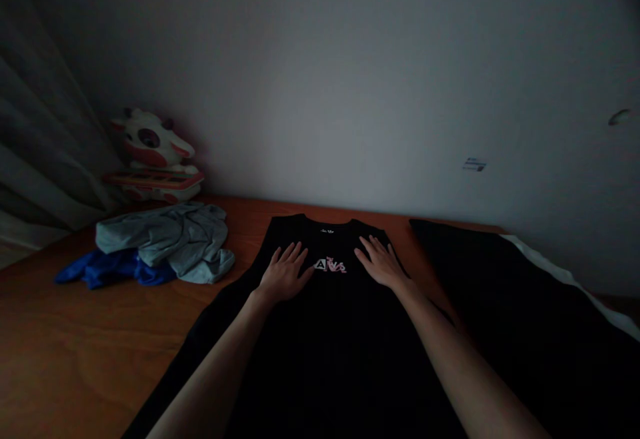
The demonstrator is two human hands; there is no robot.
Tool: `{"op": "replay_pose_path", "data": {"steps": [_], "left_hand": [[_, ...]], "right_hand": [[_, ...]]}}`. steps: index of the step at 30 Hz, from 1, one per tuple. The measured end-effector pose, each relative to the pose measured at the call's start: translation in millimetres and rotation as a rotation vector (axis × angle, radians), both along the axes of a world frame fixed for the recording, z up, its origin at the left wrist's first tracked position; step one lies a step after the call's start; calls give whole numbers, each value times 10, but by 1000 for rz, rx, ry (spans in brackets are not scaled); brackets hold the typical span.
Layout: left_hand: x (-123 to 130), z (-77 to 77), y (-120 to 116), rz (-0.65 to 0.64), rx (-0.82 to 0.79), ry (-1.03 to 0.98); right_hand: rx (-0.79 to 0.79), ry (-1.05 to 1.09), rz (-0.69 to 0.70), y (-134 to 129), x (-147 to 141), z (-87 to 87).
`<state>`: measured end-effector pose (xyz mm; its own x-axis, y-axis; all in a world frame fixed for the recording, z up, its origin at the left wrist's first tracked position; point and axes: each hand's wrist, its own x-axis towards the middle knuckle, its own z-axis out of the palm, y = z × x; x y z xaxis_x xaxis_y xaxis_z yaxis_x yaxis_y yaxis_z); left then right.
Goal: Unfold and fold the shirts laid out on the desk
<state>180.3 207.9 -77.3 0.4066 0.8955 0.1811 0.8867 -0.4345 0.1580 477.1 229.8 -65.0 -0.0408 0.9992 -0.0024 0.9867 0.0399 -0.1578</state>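
A black sleeveless shirt (330,339) lies spread out on the wooden surface, its neckline toward the wall. White and pink lettering (330,265) marks its chest. My left hand (285,274) rests flat on the left chest side, fingers spread, just left of the print. On the other side of the print, my right hand (381,262) lies flat near the right armhole edge, its fingers apart too. Neither hand grips the cloth. My forearms cover parts of the shirt's lower half.
At the left, a crumpled grey garment (175,236) lies over a blue cloth (110,269). Behind them sits a cow-shaped toy keyboard (155,159), beside a curtain (40,106). A dark cloth with a white edge (530,312) lies at the right. The wall (340,92) bounds the wooden surface (75,346).
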Motion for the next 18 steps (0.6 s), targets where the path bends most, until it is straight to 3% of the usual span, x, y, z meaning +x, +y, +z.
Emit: {"op": "replay_pose_path", "data": {"steps": [5, 18], "left_hand": [[-1, -32, 9, -4, 7, -14], [125, 13, 155, 36, -37, 42]], "right_hand": [[-18, -15, -43, -62, -58, -80], [17, -5, -29, 138, 73, -159]]}}
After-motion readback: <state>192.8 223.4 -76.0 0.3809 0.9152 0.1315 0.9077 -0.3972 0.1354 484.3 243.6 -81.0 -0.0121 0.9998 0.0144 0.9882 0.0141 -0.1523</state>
